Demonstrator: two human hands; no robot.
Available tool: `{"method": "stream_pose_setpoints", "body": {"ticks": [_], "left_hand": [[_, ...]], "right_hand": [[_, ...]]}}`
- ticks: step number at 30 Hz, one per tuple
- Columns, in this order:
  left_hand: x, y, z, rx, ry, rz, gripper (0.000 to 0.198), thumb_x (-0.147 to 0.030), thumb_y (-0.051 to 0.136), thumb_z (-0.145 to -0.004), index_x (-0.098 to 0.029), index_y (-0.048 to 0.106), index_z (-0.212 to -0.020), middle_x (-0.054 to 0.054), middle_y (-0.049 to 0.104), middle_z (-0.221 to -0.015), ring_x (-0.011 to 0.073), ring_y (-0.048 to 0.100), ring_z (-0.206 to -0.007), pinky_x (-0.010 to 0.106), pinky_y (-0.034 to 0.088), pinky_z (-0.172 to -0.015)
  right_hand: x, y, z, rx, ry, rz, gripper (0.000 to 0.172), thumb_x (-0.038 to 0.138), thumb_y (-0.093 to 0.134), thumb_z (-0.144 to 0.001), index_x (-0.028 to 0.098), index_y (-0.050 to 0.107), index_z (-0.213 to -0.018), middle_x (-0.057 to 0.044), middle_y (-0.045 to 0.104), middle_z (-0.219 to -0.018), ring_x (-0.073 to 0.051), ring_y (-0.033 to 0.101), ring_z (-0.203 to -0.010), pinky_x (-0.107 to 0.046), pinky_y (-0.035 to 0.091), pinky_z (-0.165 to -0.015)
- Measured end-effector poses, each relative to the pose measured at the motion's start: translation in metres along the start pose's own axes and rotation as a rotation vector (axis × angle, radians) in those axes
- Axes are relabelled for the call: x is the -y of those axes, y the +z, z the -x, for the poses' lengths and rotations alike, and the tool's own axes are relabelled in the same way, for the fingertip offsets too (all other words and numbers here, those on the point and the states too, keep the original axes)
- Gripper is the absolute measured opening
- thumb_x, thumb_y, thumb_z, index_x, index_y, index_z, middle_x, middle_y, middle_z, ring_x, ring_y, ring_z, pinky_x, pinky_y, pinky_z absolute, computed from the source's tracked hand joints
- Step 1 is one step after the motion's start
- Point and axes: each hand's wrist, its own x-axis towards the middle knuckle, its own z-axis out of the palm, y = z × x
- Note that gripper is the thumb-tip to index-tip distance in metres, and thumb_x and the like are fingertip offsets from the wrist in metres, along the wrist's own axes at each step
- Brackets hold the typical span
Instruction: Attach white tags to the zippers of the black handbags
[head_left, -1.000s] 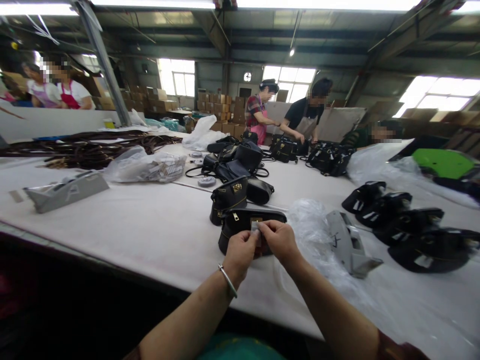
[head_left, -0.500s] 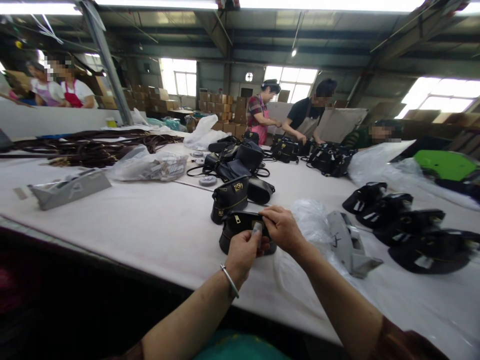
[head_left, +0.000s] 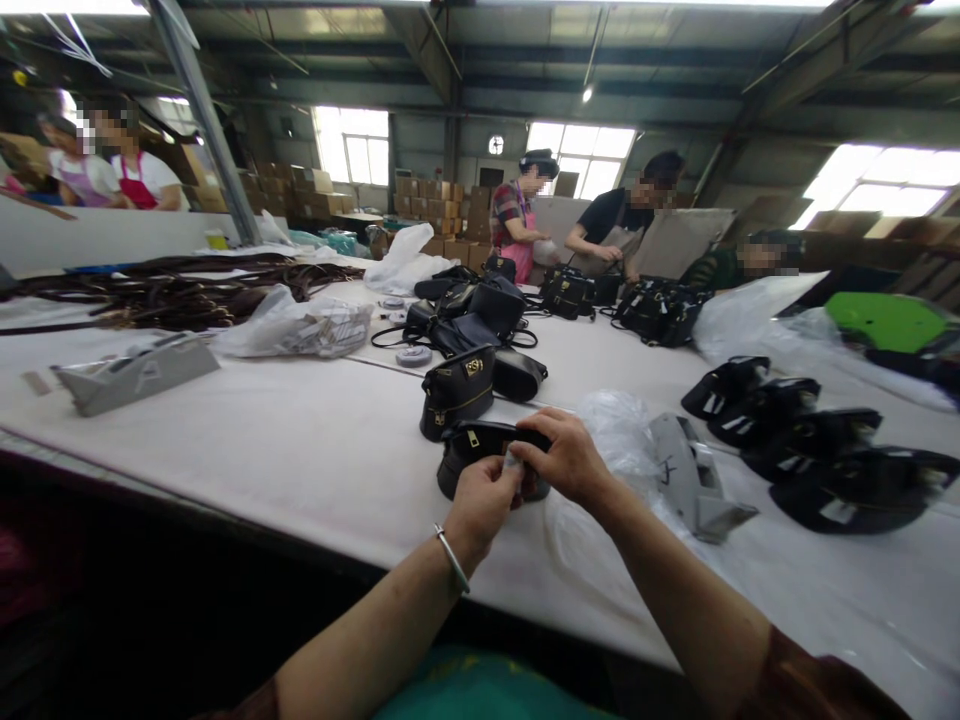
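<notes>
A small black bag (head_left: 472, 450) with a gold zipper pull lies on the white table (head_left: 300, 450) right in front of me. My left hand (head_left: 484, 505), with a silver bangle at the wrist, pinches a small pale piece against the bag's front. My right hand (head_left: 566, 460) has its fingers curled over the bag's top edge and grips it. Just behind stands a second black bag (head_left: 457, 390) with a gold clasp.
A grey tape dispenser (head_left: 694, 480) and clear plastic bags (head_left: 619, 425) lie to my right, with several black bags (head_left: 810, 450) beyond. Another grey dispenser (head_left: 135, 372), a bag of tags (head_left: 300, 328) and brown straps (head_left: 165, 290) lie left. Other people work at the far end of the table.
My right hand has shifted from the small pale piece up onto the bag's top edge. The left hand keeps its pinch at the bag's front. The view has moved slightly.
</notes>
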Motion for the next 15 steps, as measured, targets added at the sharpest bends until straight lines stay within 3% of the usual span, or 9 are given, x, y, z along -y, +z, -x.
{"method": "stream_pose_setpoints", "body": {"ticks": [5, 9, 15], "left_hand": [[-0.005, -0.012, 0.015, 0.037, -0.144, 0.037, 0.035, -0.043, 0.078, -0.068, -0.014, 0.072, -0.088, 0.011, 0.074, -0.09, 0.021, 0.071, -0.081, 0.026, 0.051, -0.063], [-0.008, -0.014, 0.023, 0.058, -0.267, 0.173, 0.038, -0.043, 0.074, -0.073, -0.015, 0.069, -0.098, 0.013, 0.075, -0.095, 0.0221, 0.073, -0.079, 0.027, 0.054, -0.062], [-0.003, -0.006, 0.028, 0.019, -0.233, 0.141, 0.04, -0.05, 0.077, -0.073, -0.014, 0.068, -0.088, 0.01, 0.073, -0.088, 0.0175, 0.071, -0.071, 0.025, 0.053, -0.06]], "right_hand": [[0.004, 0.002, 0.008, -0.022, 0.015, 0.003, 0.009, 0.028, 0.07, -0.083, 0.024, 0.074, -0.09, -0.004, 0.07, -0.087, -0.022, 0.064, -0.088, -0.035, 0.048, -0.082], [0.007, 0.002, 0.017, -0.036, 0.006, 0.05, 0.011, 0.028, 0.071, -0.083, 0.023, 0.072, -0.092, -0.005, 0.07, -0.092, -0.024, 0.064, -0.093, -0.038, 0.045, -0.088], [0.014, 0.001, 0.03, -0.056, 0.017, 0.062, 0.011, 0.027, 0.07, -0.083, 0.023, 0.071, -0.093, -0.005, 0.07, -0.095, -0.024, 0.063, -0.094, -0.039, 0.043, -0.09]]}}
